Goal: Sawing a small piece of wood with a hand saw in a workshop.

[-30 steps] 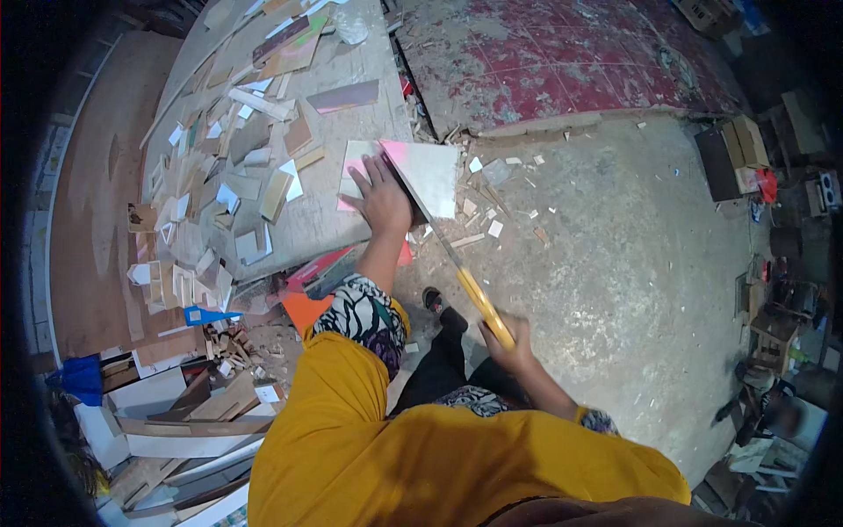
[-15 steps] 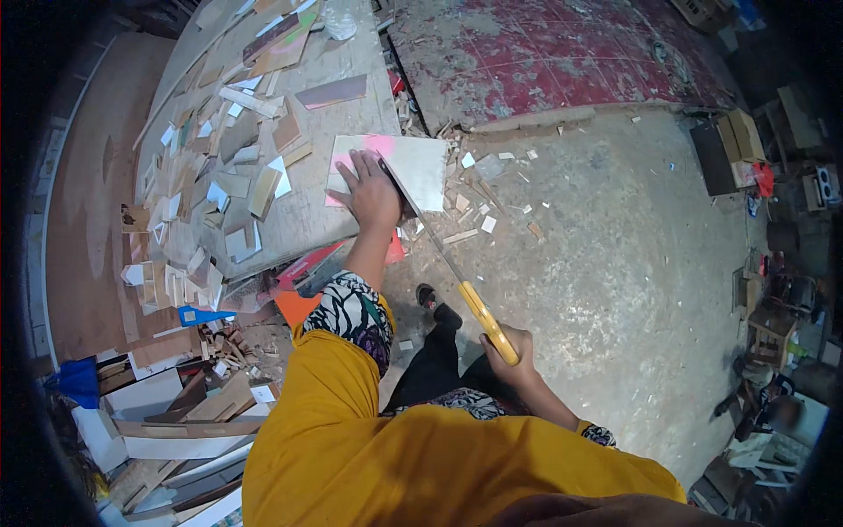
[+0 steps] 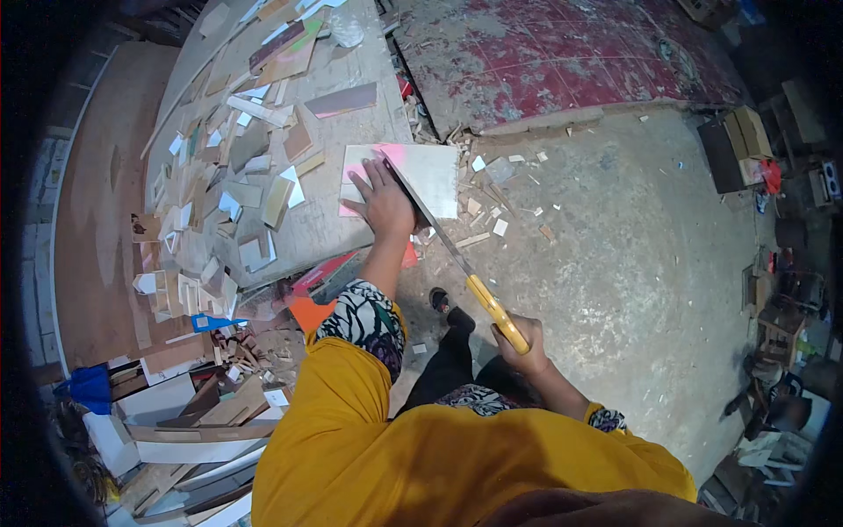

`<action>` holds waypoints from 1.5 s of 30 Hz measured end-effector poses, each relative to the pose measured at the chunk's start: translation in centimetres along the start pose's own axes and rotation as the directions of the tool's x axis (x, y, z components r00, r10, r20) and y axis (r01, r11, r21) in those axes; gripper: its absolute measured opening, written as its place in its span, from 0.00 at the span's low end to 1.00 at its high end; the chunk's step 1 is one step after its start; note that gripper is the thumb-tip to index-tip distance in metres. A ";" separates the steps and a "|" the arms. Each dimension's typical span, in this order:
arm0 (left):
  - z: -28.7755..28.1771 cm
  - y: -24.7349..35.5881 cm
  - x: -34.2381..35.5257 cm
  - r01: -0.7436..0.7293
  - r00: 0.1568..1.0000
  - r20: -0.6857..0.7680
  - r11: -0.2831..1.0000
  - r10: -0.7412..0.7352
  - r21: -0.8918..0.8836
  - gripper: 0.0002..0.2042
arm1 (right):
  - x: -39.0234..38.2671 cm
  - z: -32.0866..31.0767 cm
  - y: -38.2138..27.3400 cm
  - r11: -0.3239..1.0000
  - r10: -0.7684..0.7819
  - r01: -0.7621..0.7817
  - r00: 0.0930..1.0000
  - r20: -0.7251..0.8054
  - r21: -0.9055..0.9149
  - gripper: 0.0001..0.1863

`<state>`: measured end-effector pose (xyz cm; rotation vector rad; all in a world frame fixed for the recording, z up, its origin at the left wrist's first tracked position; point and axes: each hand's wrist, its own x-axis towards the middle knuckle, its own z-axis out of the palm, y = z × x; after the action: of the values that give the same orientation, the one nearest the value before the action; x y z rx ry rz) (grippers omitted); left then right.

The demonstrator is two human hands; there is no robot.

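My left hand [image 3: 384, 199] presses flat on a thin white and pink board [image 3: 432, 172] that overhangs the edge of a low worktable [image 3: 338, 233]. My right hand [image 3: 518, 341] grips the yellow handle of a handsaw [image 3: 452, 250]. The saw's long blade runs up and left across the board, right beside my left hand's fingers. My yellow sleeves with patterned cuffs fill the lower part of the view.
Several cut board scraps [image 3: 219, 202] cover the worktable. Offcuts litter the concrete floor [image 3: 615, 246] near a worn red slab [image 3: 580, 61]. Orange and red panels [image 3: 316, 294] lie under the table edge. Stacked boards [image 3: 176, 422] sit at lower left, clutter at right.
The saw blade has slid forward and up across the board, and my right hand has followed. My left hand stays pressed on the board.
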<state>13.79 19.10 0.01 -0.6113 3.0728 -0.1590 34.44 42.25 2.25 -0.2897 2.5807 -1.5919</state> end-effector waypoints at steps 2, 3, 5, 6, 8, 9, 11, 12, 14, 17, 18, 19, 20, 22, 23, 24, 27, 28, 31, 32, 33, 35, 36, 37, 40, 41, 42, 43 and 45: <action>0.9 -0.5 0.4 -0.020 0.999 -0.030 1.000 0.021 0.021 0.24 | -0.5 0.5 0.0 0.999 -0.034 0.034 0.999 -0.004 0.010 0.05; 1.5 -0.7 0.5 -0.041 0.997 -0.066 0.998 0.045 0.049 0.24 | -0.5 0.9 -0.5 0.998 -0.056 0.056 0.998 -0.003 -0.025 0.05; 0.7 -0.9 0.6 -0.049 0.997 -0.064 0.999 0.049 -0.001 0.25 | 0.1 0.8 -0.5 0.995 -0.076 0.078 0.996 -0.038 0.057 0.06; 0.2 -0.7 0.6 -0.063 0.996 -0.074 0.997 0.059 -0.046 0.25 | 0.0 0.1 -0.6 0.996 -0.072 0.073 0.997 -0.033 0.053 0.06; 0.0 -0.8 0.7 -0.053 0.996 -0.073 0.997 0.049 -0.051 0.24 | 0.4 -0.7 -1.9 0.990 0.075 -0.078 0.997 0.027 0.119 0.06; 0.0 -0.8 0.5 -0.044 0.998 -0.055 0.995 0.040 -0.086 0.24 | -1.0 -0.5 -1.7 0.990 0.103 -0.104 0.995 0.013 0.098 0.05; -0.2 -0.8 0.6 -0.030 0.998 -0.049 0.993 0.024 -0.114 0.24 | -2.4 -0.6 -1.1 0.991 0.076 -0.077 0.997 0.010 0.109 0.05; -0.3 -0.5 0.6 -0.011 1.000 -0.030 0.993 0.008 -0.121 0.24 | -2.4 -0.6 -0.8 0.992 0.060 -0.060 0.998 0.003 0.113 0.06; 0.1 -0.6 0.6 0.002 1.000 -0.005 0.992 -0.003 -0.125 0.24 | -0.9 -0.1 -1.5 0.994 0.078 -0.075 0.997 -0.028 0.085 0.05; 1.2 -0.7 0.8 -0.018 0.994 -0.113 0.995 0.007 -0.093 0.24 | 3.8 0.0 -1.8 0.980 0.050 -0.043 0.998 -0.028 0.196 0.05; 1.2 -0.3 0.7 -0.027 0.994 -0.107 0.996 0.018 -0.083 0.24 | 4.7 -0.2 -1.4 0.976 0.081 -0.082 0.997 0.013 0.201 0.05; 1.1 -0.1 1.0 -0.037 0.994 -0.107 0.997 0.030 -0.068 0.24 | 5.3 0.1 -1.1 0.971 0.107 -0.115 0.993 0.051 0.211 0.05; 0.8 -0.2 1.0 -0.033 0.993 -0.111 0.997 0.026 -0.065 0.24 | 4.3 0.5 -0.5 0.979 0.039 -0.038 0.999 0.001 0.198 0.05; 0.2 -0.4 0.5 -0.005 0.999 -0.043 0.993 0.000 -0.121 0.24 | 0.1 -0.1 0.0 0.982 0.015 -0.008 0.999 -0.036 0.186 0.04; 0.3 -0.7 0.3 0.001 0.999 -0.046 0.990 -0.008 -0.141 0.24 | -1.4 -0.5 0.0 0.980 0.062 -0.057 0.998 -0.021 0.191 0.03; 0.5 -0.8 0.5 0.008 0.998 -0.053 0.990 -0.016 -0.143 0.24 | -1.1 -0.8 0.1 0.981 0.052 -0.048 0.998 -0.018 0.191 0.03; 0.9 -0.4 0.6 0.004 0.997 -0.083 0.995 -0.012 -0.100 0.24 | -1.0 -1.3 -0.1 0.987 0.077 -0.071 0.996 -0.038 0.147 0.09; 0.8 -0.1 0.9 -0.004 0.995 -0.095 0.995 -0.005 -0.098 0.23 | -0.6 -1.6 0.4 0.988 0.083 -0.077 0.996 -0.039 0.137 0.09; 0.7 -0.9 0.9 -0.023 0.994 -0.113 0.995 0.012 -0.095 0.23 | -0.9 -1.5 0.3 0.993 -0.089 0.088 0.996 0.013 0.078 0.04; 0.5 -1.0 1.0 -0.030 0.990 -0.143 0.996 0.017 -0.089 0.23 | -0.8 -1.7 -0.4 0.994 -0.086 0.084 0.996 0.020 0.074 0.04; 0.3 -0.9 0.7 -0.015 0.994 -0.111 0.996 0.005 -0.090 0.23 | -0.8 -2.3 -1.2 0.991 0.005 -0.008 1.000 0.030 0.131 0.04; 0.3 -0.8 0.1 -0.045 0.995 -0.089 0.994 0.037 -0.096 0.23 | -1.2 -2.4 -1.9 0.976 0.097 -0.101 0.995 0.030 0.191 0.04; 0.2 -0.7 -0.4 -0.075 0.995 -0.066 0.992 0.069 -0.104 0.23 | -2.1 -2.2 -1.9 0.976 0.094 -0.098 0.995 0.031 0.194 0.04; 0.0 -0.6 -0.6 -0.075 0.995 -0.074 0.993 0.068 -0.096 0.23 | -2.7 -1.8 -1.9 0.986 0.069 -0.070 0.998 0.008 0.152 0.04; 0.6 -0.9 -0.4 -0.059 0.997 -0.047 0.996 0.056 -0.069 0.24 | -1.5 -0.4 -2.3 0.995 0.058 -0.058 0.998 0.002 0.077 0.04; 1.3 -1.1 -0.6 -0.070 0.996 -0.058 0.996 0.068 -0.045 0.24 | 0.7 0.3 -2.7 0.987 0.069 -0.067 0.998 -0.013 0.146 0.03; 1.5 -1.0 -0.5 -0.084 0.994 -0.071 0.996 0.082 -0.024 0.25 | 2.1 0.6 -2.9 0.974 0.082 -0.073 0.996 -0.031 0.212 0.03; 1.2 -0.9 -0.5 -0.087 0.994 -0.073 0.996 0.086 -0.022 0.25 | 2.4 0.7 -2.7 0.974 0.082 -0.072 0.996 -0.035 0.214 0.03; 0.7 -0.3 -0.6 -0.086 0.996 -0.029 0.994 0.084 -0.074 0.25 | 2.8 1.2 -1.9 0.989 -0.004 0.011 0.999 -0.049 0.145 0.05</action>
<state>14.45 18.93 -0.70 -0.4826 3.1353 -0.0520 32.13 39.74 3.47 -0.2519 2.4832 -1.8003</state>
